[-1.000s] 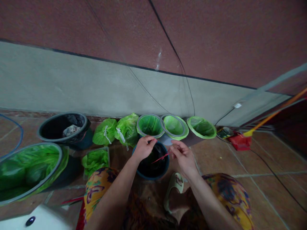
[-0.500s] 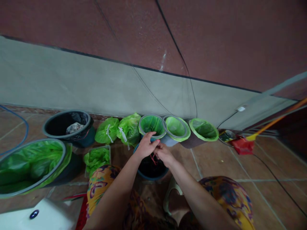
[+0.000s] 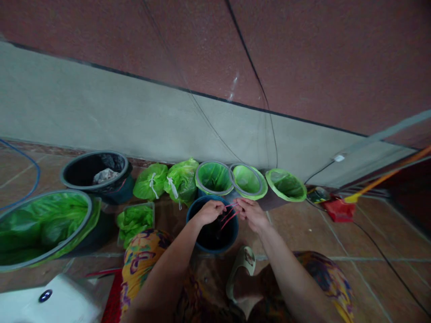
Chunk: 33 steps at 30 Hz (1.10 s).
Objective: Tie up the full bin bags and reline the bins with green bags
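Note:
Over a blue bucket (image 3: 192,210) with a dark inside, both my hands pinch a pink string (image 3: 229,220). My left hand (image 3: 211,212) is closed on one part of it above the bucket's far left side. Closed on another part, my right hand (image 3: 251,213) is above the right rim. The string runs between the fingers and a strand hangs down into the bucket; what its lower end joins is too dark to make out. Just behind stand a bin lined in green (image 3: 213,177) and a second green-lined bin (image 3: 247,179).
To the left are two tied green bags (image 3: 151,181), a large green-lined tub (image 3: 43,224), a dark bin (image 3: 94,170) and a clear box of green bags (image 3: 136,222). At right lie a third green-lined bin (image 3: 286,185), a red dustpan (image 3: 340,209) and a black cable (image 3: 387,251).
My hands were together over the bucket; they have drawn apart, the right one to the right, and the pink string is now stretched between them.

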Tool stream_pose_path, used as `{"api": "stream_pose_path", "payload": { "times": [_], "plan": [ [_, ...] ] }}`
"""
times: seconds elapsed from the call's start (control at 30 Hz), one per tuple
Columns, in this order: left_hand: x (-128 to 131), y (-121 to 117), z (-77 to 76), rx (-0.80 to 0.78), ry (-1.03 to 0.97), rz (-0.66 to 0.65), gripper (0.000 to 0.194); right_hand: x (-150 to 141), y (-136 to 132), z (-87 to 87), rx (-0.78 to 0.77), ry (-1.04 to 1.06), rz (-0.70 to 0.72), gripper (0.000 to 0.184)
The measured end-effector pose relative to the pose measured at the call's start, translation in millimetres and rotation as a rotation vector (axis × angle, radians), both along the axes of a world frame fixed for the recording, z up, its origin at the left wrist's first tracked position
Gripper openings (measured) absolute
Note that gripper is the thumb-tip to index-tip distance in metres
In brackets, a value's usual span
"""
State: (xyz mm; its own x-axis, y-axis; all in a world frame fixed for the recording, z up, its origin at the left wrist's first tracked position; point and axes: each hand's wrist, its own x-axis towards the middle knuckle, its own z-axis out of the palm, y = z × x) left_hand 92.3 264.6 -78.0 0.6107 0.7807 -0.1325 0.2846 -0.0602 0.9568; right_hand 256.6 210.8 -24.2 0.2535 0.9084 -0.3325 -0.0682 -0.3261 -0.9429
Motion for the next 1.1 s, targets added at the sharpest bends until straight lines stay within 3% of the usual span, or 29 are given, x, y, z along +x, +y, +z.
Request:
{"api": "stream_pose_path", "payload": {
  "times": [0.13,0.2,0.3,0.37,0.43,0.57,0.67,0.77,0.93,1.1],
  "plan": [
    [-1.2,4.1,-4.8,0.085,0.134,0.152,0.030,31.0,-21.6,-9.0,-0.077,-0.331,0.042,0.052],
    [-2.4,6.0,-6.0,0.100,0.173,0.207,0.029,51.3,-40.1,-17.9,-0.134,-0.568,0.198,0.046],
    [-3.2,6.5,-6.4,0.099,0.201,0.226,0.029,74.2,-71.9,-30.5,-0.272,-0.849,0.544,0.028],
    [-2.2,5.3,-5.9,0.094,0.211,0.212,0.029,77.2,-88.7,-32.3,-0.327,-0.970,0.724,0.019],
    [-0.5,3.7,-5.3,0.099,0.224,0.191,0.029,69.6,-96.2,-25.5,-0.284,-0.987,0.810,0.024],
    [3.6,-0.4,-5.7,0.136,0.218,0.150,0.030,37.7,-78.3,9.4,-0.023,-0.824,0.667,0.040],
    [6.5,-4.4,-7.9,0.133,0.190,0.122,0.032,15.2,-49.5,37.1,0.146,-0.874,0.531,0.035],
    [8.5,-7.1,-10.9,0.105,0.135,0.087,0.031,-0.1,-25.2,52.6,0.220,-0.918,0.518,0.033],
    [9.1,-4.7,-19.1,0.026,0.033,-0.016,0.026,-4.5,-0.2,55.3,0.283,-0.877,0.613,0.037],
    [11.6,-2.5,-20.9,-0.113,-0.103,-0.137,0.020,19.5,23.8,36.5,0.253,-0.773,0.547,0.037]
  ]
}}
